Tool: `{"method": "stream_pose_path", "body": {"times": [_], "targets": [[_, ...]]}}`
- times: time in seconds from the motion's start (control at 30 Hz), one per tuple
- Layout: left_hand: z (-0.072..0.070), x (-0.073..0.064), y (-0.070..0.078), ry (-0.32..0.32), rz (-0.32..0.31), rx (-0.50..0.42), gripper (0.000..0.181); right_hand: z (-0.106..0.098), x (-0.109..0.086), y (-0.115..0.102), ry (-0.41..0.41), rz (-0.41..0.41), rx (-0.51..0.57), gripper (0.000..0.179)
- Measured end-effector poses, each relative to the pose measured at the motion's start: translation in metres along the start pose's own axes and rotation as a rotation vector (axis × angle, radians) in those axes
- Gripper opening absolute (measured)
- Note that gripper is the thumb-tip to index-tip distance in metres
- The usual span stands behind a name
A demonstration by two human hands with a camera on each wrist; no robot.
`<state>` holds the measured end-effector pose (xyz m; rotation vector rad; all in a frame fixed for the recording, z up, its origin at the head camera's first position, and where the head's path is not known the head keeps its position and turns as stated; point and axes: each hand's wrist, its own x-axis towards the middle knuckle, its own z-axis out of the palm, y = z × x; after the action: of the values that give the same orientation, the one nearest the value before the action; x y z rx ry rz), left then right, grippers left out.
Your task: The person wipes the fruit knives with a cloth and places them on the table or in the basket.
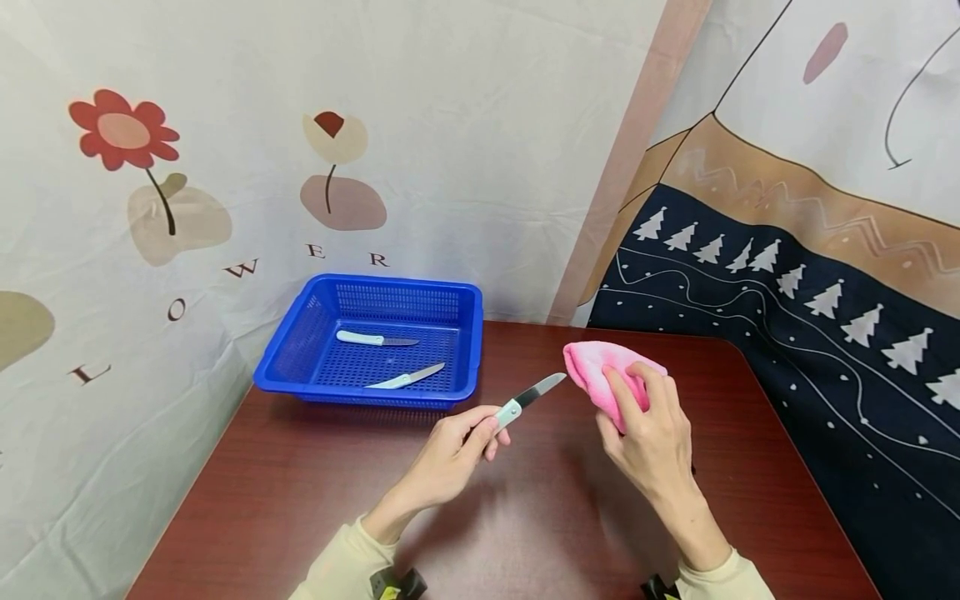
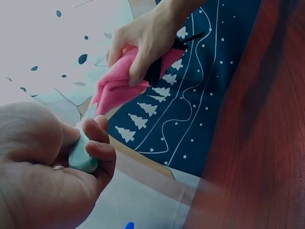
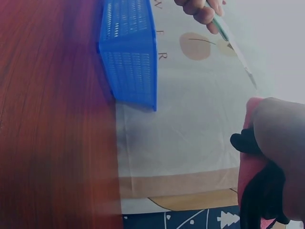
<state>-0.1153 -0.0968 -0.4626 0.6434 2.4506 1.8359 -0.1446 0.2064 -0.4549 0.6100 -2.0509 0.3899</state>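
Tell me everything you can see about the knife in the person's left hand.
The knife is small, with a pale mint-green handle that looks like plastic and a short dark blade narrowing to a point. The left hand grips the handle, fingers curled round it, above the red-brown table. The blade is bare and points up and right toward the pink cloth held in the right hand; its tip stops just short of the cloth. Two similar knives lie in the blue basket behind.

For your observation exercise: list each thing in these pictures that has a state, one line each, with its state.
Left hand: grips the knife handle.
Knife: held above the table, blade towards the cloth.
Right hand: holds the pink cloth.
Pink cloth: bunched, apart from the blade.
Blue basket: upright, holding two knives.
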Motion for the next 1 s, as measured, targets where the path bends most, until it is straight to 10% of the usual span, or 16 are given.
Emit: {"method": "stream_pose_path", "body": {"times": [0.23,0.43,0.73,1.0], "targets": [[0.0,0.001,0.0,0.021,-0.015,0.001,0.029,-0.001,0.002,-0.009,0.093,-0.009,0.028,0.041],[0.001,0.002,-0.002,0.038,-0.009,0.013,0.029,0.002,0.008,-0.026,0.144,-0.188,0.134,0.036],[0.003,0.001,-0.005,0.035,0.076,0.043,0.025,0.009,0.006,-0.053,-0.013,-0.406,0.202,0.037],[0.003,0.001,-0.004,0.034,0.091,0.063,0.025,0.013,0.003,-0.057,-0.064,-0.409,0.197,0.038]]}}
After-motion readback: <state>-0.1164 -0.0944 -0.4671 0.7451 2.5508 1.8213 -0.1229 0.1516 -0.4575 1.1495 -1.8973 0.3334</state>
